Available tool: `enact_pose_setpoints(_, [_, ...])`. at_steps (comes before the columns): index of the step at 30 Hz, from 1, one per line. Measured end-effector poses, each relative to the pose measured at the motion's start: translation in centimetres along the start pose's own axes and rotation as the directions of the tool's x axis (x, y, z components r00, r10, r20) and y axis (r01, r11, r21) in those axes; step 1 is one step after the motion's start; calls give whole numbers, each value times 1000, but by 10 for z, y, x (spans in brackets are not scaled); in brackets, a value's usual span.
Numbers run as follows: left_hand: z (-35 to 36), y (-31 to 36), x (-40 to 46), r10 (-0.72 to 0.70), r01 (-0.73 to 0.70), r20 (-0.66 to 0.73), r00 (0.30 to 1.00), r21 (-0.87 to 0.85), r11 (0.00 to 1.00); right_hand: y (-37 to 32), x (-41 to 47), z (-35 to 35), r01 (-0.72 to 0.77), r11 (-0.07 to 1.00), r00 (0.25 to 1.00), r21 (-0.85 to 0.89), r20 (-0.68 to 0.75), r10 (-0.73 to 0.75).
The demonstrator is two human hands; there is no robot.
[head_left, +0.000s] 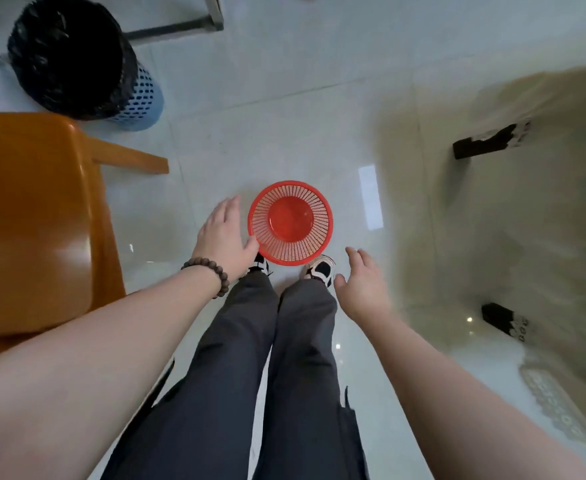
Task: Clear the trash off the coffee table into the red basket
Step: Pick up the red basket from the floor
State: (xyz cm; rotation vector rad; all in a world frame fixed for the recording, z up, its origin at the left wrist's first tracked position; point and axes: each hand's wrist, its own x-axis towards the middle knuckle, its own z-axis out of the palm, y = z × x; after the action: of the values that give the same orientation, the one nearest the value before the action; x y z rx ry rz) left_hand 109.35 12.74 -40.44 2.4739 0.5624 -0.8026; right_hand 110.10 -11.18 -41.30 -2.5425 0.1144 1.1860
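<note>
The red basket [290,223] stands on the pale tiled floor just in front of my feet, and nothing lies inside it. My left hand [223,233], with a bead bracelet on the wrist, is at the basket's left side with its fingers spread and its thumb touching the rim. My right hand [362,284] hovers lower right of the basket, apart from it, with its fingers loosely apart and nothing in it. No trash is in view.
An orange wooden seat [32,216] fills the left. A blue bin with a black bag [77,57] stands at upper left, a metal frame [180,27] behind it. A tinted glass tabletop [527,209] with dark legs showing through occupies the right.
</note>
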Motion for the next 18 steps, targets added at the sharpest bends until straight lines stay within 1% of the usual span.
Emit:
enact_pose_setpoints(3, [43,-8,43,-63,63,21,998,-30,998,6,52,26,-73,995,996,73,56,69])
enact_pose_setpoints(5, [70,-13,70,-103,104,39,994,-31,994,11,86,42,-144,980,989,140,62,137])
enact_pose_setpoints(7, [92,-18,97,-129,131,43,991,-35,991,15,118,57,-179,959,984,218,53,171])
enact_pose_setpoints(14, [152,-38,163,-200,203,34,979,-89,975,25,208,100,-189,920,978,343,-15,206])
enact_pose_setpoints(16, [161,-46,173,-242,246,52,969,-116,962,25,220,107,-217,891,974,399,21,227])
enact_pose_setpoints(18, [166,-52,179,-266,279,92,960,-186,942,23,226,111,-236,860,971,453,68,231])
